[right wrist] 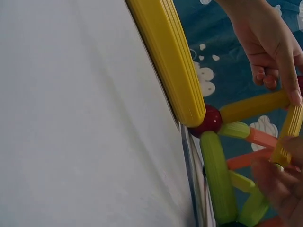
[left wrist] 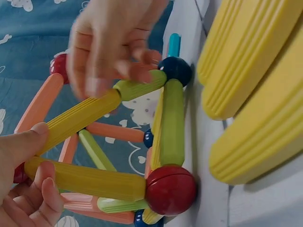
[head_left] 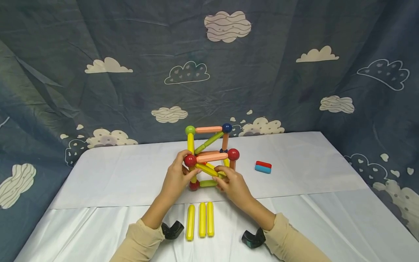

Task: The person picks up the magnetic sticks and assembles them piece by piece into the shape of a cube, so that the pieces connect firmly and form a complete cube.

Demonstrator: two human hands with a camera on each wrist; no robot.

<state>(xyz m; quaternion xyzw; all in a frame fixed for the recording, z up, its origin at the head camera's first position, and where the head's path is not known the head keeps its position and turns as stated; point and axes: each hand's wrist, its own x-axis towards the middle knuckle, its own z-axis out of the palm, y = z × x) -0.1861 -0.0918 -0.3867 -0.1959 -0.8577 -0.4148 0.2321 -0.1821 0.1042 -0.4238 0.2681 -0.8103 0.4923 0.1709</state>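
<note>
A cube-like frame of magnetic building sticks and balls [head_left: 212,157] stands on the white table. My left hand [head_left: 173,180] grips its near upper-left corner, around a red ball [head_left: 190,160]. The left thumb lies on a yellow stick [left wrist: 78,120] that slants across the near face from that corner. With bent fingers, my right hand [head_left: 237,189] pinches this stick's lower end. There the stick meets a short green stick [left wrist: 142,87], which leads to a dark blue ball [left wrist: 176,71]. The right fingers partly cover this joint in the right wrist view.
Three loose yellow sticks [head_left: 202,220] lie on the table in front of the frame, between the forearms. A red stick [head_left: 263,164] and a blue stick [head_left: 263,169] lie to its right. A dark cloud-patterned curtain [head_left: 147,91] hangs behind the table.
</note>
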